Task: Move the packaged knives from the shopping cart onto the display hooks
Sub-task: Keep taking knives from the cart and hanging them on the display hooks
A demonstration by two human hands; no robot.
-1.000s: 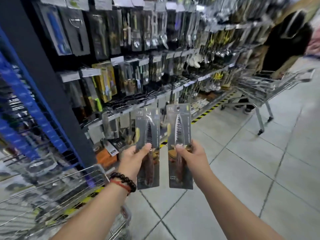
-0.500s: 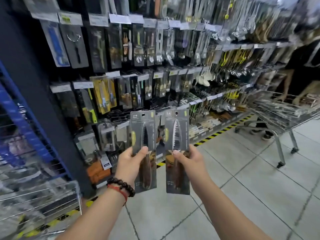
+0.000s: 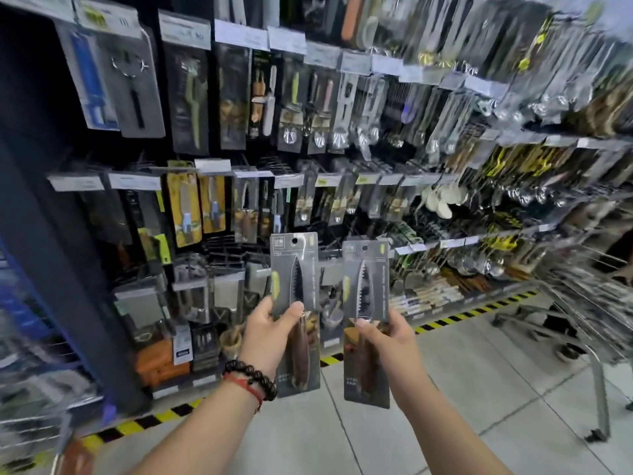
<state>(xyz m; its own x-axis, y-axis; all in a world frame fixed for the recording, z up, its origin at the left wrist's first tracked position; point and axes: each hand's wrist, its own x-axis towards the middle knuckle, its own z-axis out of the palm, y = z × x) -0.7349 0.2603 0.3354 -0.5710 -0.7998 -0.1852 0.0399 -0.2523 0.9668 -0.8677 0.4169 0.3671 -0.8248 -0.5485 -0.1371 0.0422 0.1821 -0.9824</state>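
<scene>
I hold two packaged knives upright in front of the display wall. My left hand, with bead bracelets at the wrist, grips the left knife package, a dark card with a serrated blade and brown handle. My right hand grips the right knife package, which looks the same. Both cards have a hang hole at the top. Rows of display hooks with white price tags hold hanging packaged utensils and knives behind them. A similar brown-handled knife package hangs on the middle row, above and left of my hands.
A shopping cart's edge shows blurred at the lower left, beside a dark shelf post. Another metal cart stands at the right on the tiled floor. Yellow-black tape runs along the shelf base.
My view has swung up and toward the shelves, and the cart at the left has slid mostly out of view. Both hands still hold the knife packages, now higher against the display.
</scene>
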